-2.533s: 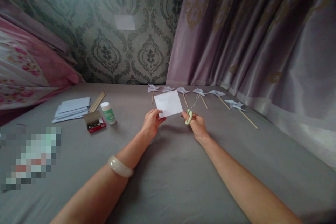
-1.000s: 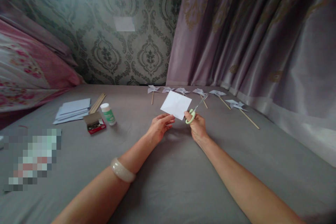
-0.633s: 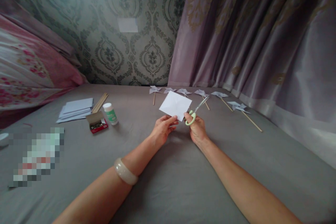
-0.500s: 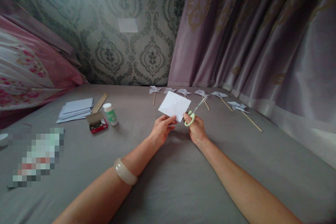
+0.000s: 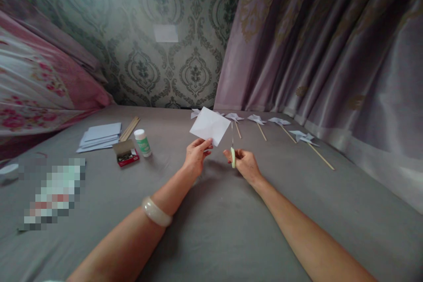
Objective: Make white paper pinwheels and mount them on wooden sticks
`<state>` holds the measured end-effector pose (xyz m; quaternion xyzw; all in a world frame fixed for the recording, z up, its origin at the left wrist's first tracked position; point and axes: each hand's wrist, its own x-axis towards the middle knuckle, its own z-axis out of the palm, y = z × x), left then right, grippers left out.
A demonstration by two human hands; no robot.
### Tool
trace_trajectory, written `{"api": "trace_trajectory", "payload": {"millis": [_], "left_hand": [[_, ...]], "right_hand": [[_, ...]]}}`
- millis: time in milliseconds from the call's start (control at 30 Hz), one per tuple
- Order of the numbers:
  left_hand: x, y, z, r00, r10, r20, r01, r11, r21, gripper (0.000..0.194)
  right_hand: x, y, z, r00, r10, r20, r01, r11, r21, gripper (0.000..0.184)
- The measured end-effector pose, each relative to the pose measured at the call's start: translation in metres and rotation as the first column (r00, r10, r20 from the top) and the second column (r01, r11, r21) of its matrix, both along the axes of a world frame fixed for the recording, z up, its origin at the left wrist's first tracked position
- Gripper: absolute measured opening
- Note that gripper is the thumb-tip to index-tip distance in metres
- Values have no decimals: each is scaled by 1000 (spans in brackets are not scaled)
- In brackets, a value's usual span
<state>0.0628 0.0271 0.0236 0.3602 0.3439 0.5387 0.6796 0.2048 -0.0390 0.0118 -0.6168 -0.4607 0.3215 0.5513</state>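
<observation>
Since the earlier frame, we find the paper [image 5: 210, 125] shifted up and to the left, and the scissors [image 5: 233, 157] swung from a rightward lean to near upright. The paper is raised above the grey cloth [image 5: 218, 238], in front of the row of pinwheels [image 5: 256, 119], its right corner close to the blades; we cannot tell whether they touch. We judge it light, thin and dry, apt to bend, crease or tear, and best pinched at an edge or corner. The scissors look light but rigid, best held by the handles. The left hand [image 5: 195, 156] pinches the paper's lower edge, thumb on top, fingers beneath, its forearm angled inward. The right hand [image 5: 246, 163] grips the scissors by the green handle, thumb pointing left; blade opening cannot be determined.
</observation>
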Motion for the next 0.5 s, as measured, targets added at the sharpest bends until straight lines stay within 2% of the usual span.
{"api": "trace_trajectory", "payload": {"millis": [133,233,500], "left_hand": [[-3,6,2,999,35,28,-35,999,9,30],[-3,8,4,998,47,50,-47,999,-7,30],[-1,4,13,996,48,76,-46,998,-37,27]], "right_hand": [[5,0,-5,990,44,134,-38,998,-47,47],[8,-1,-8,970,127,205,-113,990,-79,43],[4,-7,-6,912,336,237,-312,941,-134,46]]}}
